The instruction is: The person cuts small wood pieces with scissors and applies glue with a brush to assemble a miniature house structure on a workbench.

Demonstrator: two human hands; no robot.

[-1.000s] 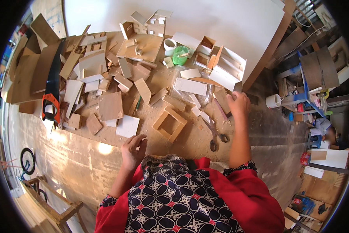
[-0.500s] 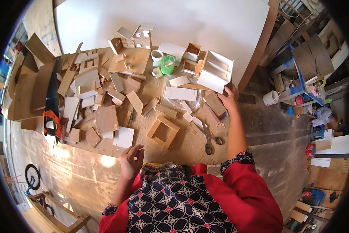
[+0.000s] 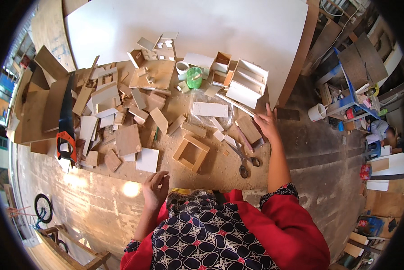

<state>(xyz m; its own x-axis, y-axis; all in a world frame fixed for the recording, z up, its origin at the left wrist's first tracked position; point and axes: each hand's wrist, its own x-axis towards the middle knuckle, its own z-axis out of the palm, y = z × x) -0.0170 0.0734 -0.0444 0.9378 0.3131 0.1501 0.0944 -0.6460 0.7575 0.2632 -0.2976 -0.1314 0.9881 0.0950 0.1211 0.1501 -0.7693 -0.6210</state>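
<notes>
My right hand (image 3: 268, 125) is at the right side of the worktable, thumb and fingers closed on the near end of a thin wooden strip (image 3: 234, 105). The strip slants away to the left, passing in front of a small white shelf unit (image 3: 246, 85). Just below that hand lie a brown wood block (image 3: 248, 128) and a pair of scissors (image 3: 243, 162). Over the table's front edge hovers my left hand (image 3: 156, 188), empty, its fingers loosely bent and a little apart. A white square board (image 3: 147, 159) is nearest to it, and a small open wooden frame (image 3: 191, 153) lies between my hands.
Wood offcuts (image 3: 129, 139) heap up on the left, beside an orange-handled handsaw (image 3: 66, 145). Farther back stand a wooden model (image 3: 152, 74), a white cup (image 3: 182, 67) and a green container (image 3: 194, 78). A person (image 3: 379, 132) sits at far right.
The thin strip has swung from nearly level to a slant, its right end now in my right hand. That hand has drawn slightly nearer. My left hand stays about where it was.
</notes>
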